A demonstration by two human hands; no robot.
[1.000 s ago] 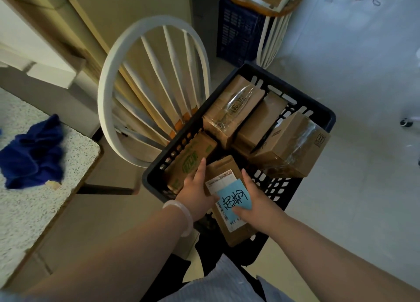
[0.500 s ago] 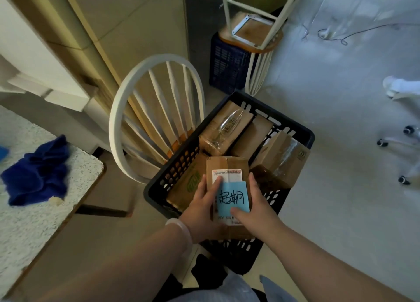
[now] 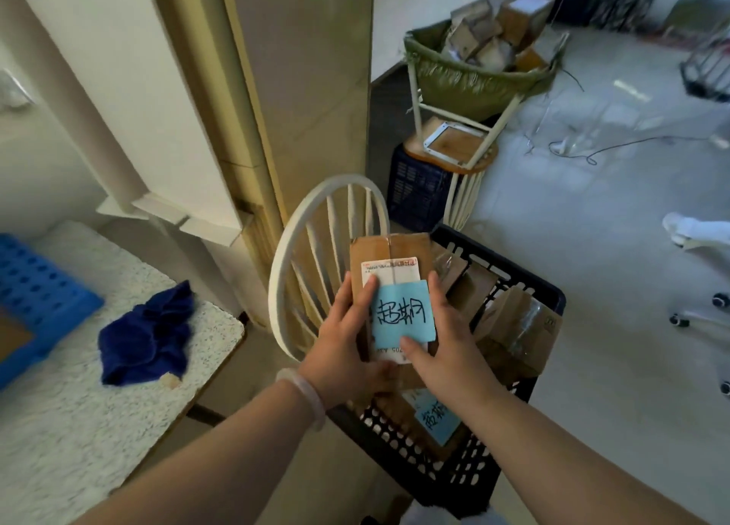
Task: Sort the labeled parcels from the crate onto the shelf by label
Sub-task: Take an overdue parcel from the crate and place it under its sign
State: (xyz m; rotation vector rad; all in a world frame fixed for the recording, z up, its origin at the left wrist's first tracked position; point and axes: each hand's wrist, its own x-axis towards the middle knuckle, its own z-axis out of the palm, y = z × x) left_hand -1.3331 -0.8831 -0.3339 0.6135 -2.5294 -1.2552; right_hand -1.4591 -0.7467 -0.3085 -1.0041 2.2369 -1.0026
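Note:
A brown cardboard parcel (image 3: pixel 389 251) with a white shipping label and a blue handwritten note hangs above the black crate (image 3: pixel 446 473). My left hand (image 3: pixel 347 346) grips its left edge and my right hand (image 3: pixel 442 346) grips its right edge. Several more brown parcels (image 3: pixel 513 327) lie in the crate. Another parcel with a blue note (image 3: pixel 434 418) shows in the crate under my right wrist. No shelf is recognisable in view.
A white spindle-back chair (image 3: pixel 300 255) stands just left of the crate. A speckled table (image 3: pixel 79 406) at left holds a dark blue cloth (image 3: pixel 146 335) and a blue tray (image 3: pixel 35 299). Behind are a dark blue crate (image 3: pixel 414 192), stacked stools and a green basket of boxes (image 3: pixel 474 70).
Both hands have lifted the blue-noted parcel up out of the crate. The view has tilted upward, showing more of the room behind.

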